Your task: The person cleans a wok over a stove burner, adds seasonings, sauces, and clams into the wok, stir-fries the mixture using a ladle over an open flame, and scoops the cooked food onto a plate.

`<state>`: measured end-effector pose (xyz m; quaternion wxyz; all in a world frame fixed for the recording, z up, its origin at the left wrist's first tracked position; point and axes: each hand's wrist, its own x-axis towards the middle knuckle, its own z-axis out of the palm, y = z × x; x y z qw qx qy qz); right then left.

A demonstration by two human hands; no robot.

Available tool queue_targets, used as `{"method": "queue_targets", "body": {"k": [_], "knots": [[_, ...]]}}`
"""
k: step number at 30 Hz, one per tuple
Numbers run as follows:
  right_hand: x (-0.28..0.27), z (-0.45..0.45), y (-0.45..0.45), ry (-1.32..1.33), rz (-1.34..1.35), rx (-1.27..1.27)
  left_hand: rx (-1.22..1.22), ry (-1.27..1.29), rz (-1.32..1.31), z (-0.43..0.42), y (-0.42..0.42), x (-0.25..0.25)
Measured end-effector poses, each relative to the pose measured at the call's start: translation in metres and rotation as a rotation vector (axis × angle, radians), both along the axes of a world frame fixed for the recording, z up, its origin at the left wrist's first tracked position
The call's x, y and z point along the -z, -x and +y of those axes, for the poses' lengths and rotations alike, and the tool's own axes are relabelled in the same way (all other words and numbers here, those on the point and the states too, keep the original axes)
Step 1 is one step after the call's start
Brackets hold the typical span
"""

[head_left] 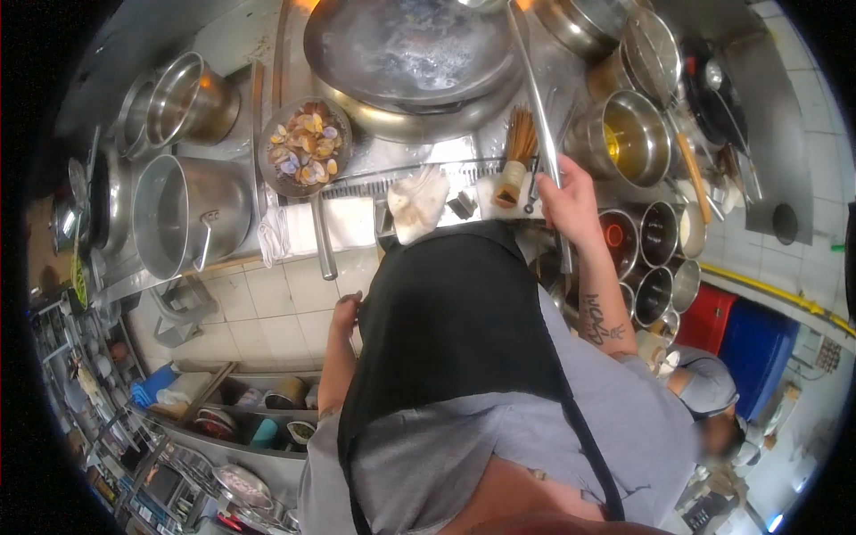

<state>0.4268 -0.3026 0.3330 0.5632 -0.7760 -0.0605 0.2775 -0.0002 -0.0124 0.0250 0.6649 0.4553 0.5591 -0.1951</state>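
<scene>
My right hand [572,201] is closed round the long metal handle of a ladle [532,80]. The ladle's bowl is at the top edge, over the large wok [415,45], whose inside looks wet and greyish. My left hand [346,312] hangs low beside my black apron [455,321]; its fingers are mostly hidden, so their grip does not show. Beyond that hand, a long-handled pan [324,236] of clams [308,147] rests left of the wok. A bamboo brush [517,156] stands just left of my right hand, near a crumpled white cloth [417,203].
Deep metal pots [192,214] stand on the left counter. At right are a pot of yellow oil [631,138], a wire strainer [651,58] and several seasoning containers [658,234]. Another person [704,383] is behind at lower right. A shelf with bowls [259,392] lies lower left.
</scene>
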Motion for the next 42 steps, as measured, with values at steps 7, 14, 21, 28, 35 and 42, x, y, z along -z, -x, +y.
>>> {"method": "queue_targets", "body": {"k": [7, 14, 21, 28, 35, 42], "knots": [[-0.011, 0.021, 0.001, 0.082, 0.041, -0.062, 0.052, -0.032, -0.029, 0.002, -0.009, -0.002], [0.002, 0.046, -0.006, 0.047, 0.103, -0.12, 0.002, -0.019, -0.017, -0.004, 0.005, 0.009], [-0.034, 0.053, -0.019, -0.186, 0.483, -0.087, 0.113, -0.097, -0.092, -0.015, 0.009, 0.002], [-0.05, 0.039, -0.015, -0.164, 0.516, -0.204, 0.11, -0.104, -0.08, -0.018, 0.01, 0.01], [-0.058, 0.035, 0.002, -0.046, 0.416, -0.28, 0.038, -0.007, -0.014, -0.014, 0.006, 0.015], [-0.065, 0.018, 0.012, -0.07, 0.427, -0.296, 0.116, -0.02, -0.044, -0.008, 0.018, 0.044]]}}
